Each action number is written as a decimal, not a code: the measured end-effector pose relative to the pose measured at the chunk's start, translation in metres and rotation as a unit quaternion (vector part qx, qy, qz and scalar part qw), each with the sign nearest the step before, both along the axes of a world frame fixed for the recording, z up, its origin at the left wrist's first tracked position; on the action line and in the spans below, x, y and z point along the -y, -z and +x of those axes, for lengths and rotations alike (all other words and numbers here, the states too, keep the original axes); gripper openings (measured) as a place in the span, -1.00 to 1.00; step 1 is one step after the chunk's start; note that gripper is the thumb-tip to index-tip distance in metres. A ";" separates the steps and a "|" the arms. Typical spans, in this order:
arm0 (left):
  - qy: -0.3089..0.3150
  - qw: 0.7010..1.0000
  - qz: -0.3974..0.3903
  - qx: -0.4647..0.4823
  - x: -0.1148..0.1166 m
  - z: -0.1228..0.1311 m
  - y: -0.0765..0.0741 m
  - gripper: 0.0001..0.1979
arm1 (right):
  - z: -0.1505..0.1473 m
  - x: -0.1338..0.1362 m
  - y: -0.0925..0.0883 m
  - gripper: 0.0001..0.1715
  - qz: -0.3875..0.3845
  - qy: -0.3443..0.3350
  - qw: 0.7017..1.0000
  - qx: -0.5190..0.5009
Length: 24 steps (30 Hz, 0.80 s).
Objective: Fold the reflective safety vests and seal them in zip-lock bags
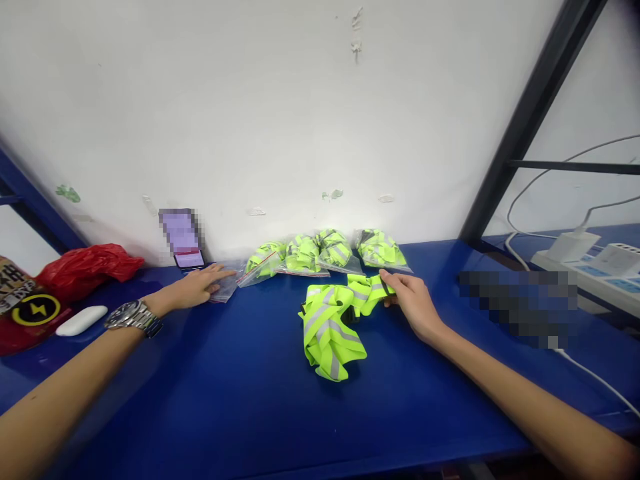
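Note:
A crumpled neon-yellow reflective safety vest (327, 330) with grey stripes lies on the blue table, unbagged. My right hand (413, 300) pinches a strip of that vest at its far end. My left hand (200, 285) lies flat, fingers extended, on a flat clear plastic bag (226, 287). Beyond both hands, against the wall, stands a row of several folded yellow vests in clear zip bags (334, 248). A dark band or cord shows near my right fingers, but its nature is hard to tell.
A phone (189, 259) leans against the white wall, with its screen blurred. At far left are a red plastic bag (90, 270) and a white oval case (81, 321). A dark shelf post (530, 120) rises at right, near a white power strip (585, 270) and cables.

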State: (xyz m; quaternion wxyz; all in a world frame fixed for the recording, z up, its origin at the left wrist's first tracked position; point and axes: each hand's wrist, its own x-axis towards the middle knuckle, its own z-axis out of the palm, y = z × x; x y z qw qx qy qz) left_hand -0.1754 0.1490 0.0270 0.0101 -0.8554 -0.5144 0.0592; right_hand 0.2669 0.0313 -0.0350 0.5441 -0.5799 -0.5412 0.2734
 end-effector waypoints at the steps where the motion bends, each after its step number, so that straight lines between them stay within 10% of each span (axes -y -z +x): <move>1: -0.007 0.999 0.040 -0.010 0.002 0.004 -0.001 -0.39 | -0.001 0.001 -0.003 -0.40 -0.009 -0.001 1.000 -0.001; 7: -0.004 0.949 0.298 0.102 0.067 0.082 -0.020 -0.56 | -0.010 0.008 -0.025 -0.44 -0.053 -0.071 0.994 -0.067; 12: 0.102 0.968 0.145 0.178 0.138 0.172 -0.016 -0.39 | -0.017 0.015 -0.039 -0.55 -0.124 -0.187 0.955 -0.195; 17: 0.081 0.986 0.030 0.146 0.138 0.199 -0.008 -0.27 | -0.007 0.008 -0.030 -0.61 -0.157 -0.124 0.973 -0.113; 21: 0.053 0.973 -0.062 0.215 0.118 0.186 -0.018 -0.46 | -0.006 0.011 -0.026 -0.77 0.045 0.079 0.982 0.163; 24: 0.041 0.955 -0.077 0.283 0.111 0.177 -0.027 -0.50 | -0.020 0.028 -0.035 -0.82 0.281 0.030 0.909 0.305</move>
